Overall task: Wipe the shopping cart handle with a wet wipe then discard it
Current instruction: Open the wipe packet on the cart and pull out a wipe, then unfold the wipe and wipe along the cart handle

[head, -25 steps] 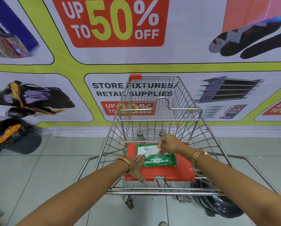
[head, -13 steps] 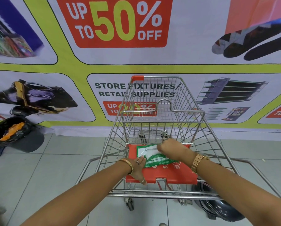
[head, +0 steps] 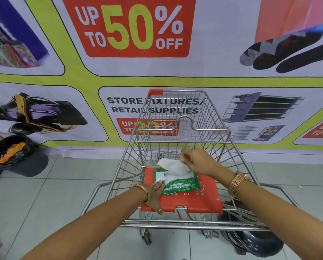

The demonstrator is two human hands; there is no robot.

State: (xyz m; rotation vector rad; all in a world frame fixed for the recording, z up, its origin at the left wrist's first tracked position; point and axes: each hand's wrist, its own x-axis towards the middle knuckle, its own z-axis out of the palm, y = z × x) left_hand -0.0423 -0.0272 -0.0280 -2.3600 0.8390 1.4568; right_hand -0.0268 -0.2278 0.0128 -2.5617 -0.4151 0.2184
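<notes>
A green pack of wet wipes (head: 177, 184) lies on the red child-seat flap (head: 198, 203) of a metal shopping cart (head: 177, 128). My left hand (head: 155, 194) presses flat on the pack's left end, holding it down. My right hand (head: 196, 162) pinches a white wet wipe (head: 173, 166) and lifts it partly out of the pack's opening; its lower end is still in the pack. The cart's metal handle bar (head: 175, 225) runs across just below the flap, between my forearms.
A bin lined with a black bag (head: 16, 156), with orange waste inside, stands on the tiled floor at the far left by the banner wall. A dark round object (head: 250, 239) sits on the floor under the cart's right rear corner.
My right hand has risen from the pack's opening, drawing a white wipe up and out. My left hand stays pressed on the pack.
</notes>
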